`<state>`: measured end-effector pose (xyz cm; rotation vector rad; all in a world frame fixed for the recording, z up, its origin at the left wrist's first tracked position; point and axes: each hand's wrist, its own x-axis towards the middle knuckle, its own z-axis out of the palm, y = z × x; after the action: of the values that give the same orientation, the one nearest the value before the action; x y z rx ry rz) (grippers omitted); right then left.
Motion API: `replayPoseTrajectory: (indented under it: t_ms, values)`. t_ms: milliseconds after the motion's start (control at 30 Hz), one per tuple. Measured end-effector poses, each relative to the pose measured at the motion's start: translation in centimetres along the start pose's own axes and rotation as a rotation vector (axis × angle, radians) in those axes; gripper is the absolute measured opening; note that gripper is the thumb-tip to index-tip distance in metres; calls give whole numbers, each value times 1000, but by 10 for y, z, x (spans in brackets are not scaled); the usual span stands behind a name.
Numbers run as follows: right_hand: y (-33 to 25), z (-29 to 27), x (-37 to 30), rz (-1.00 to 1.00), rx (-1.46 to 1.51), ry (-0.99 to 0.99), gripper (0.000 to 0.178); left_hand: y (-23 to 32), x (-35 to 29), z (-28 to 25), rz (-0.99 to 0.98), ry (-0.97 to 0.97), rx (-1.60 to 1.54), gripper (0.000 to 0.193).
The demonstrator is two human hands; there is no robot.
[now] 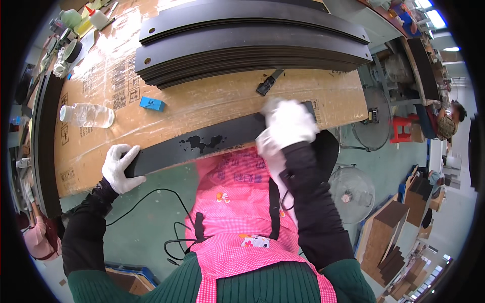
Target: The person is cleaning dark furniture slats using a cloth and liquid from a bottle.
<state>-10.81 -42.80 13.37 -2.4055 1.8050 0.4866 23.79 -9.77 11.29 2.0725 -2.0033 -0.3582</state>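
Note:
A long, narrow black board (169, 151) lies along the table's near edge, with a wet, dark patch on its face. My left hand (120, 166), in a white glove, grips the board's left end, thumb on the near side and fingers on the far side. Toward the other end, my white-gloved right hand (290, 123) presses on the board with a bunched white cloth (272, 151) hanging below it. Motion blurs this hand, so its fingers are hard to make out. Beyond it lies a small black-handled tool (266, 85), and a blue block (152, 104) sits farther left.
Stacked black boards (252, 48) fill the table's far side. A clear bottle (87, 115) lies at the left of the cardboard-covered table (212, 96). More boards (44, 146) stand along the left edge. Fans (352, 194) and a red stool (402, 129) are at the right; people work farther off.

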Motion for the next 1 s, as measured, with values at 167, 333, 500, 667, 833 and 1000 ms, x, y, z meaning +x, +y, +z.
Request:
replayPoseTrajectory:
  t_ms: [167,333,500,667,833,1000]
  values:
    - [47,9,36,63,-42,108,30,3,2,-3,-13,-1,0,93]
    - [-24,17,-23,-201,14,170,30,3,-1,1,-47,-10,-9,91]
    - [62,12,39,71,-3,142,28,3,0,0,-27,9,-3,91]
    - [-37,12,-38,-225,84,250,28,5,0,1,-28,5,4,92]
    - [60,9,29,98,114,182,36,5,5,-1,-10,35,11,90]
    - [-14,6,-7,57,26,-99,29,5,8,2,-23,20,8,89]
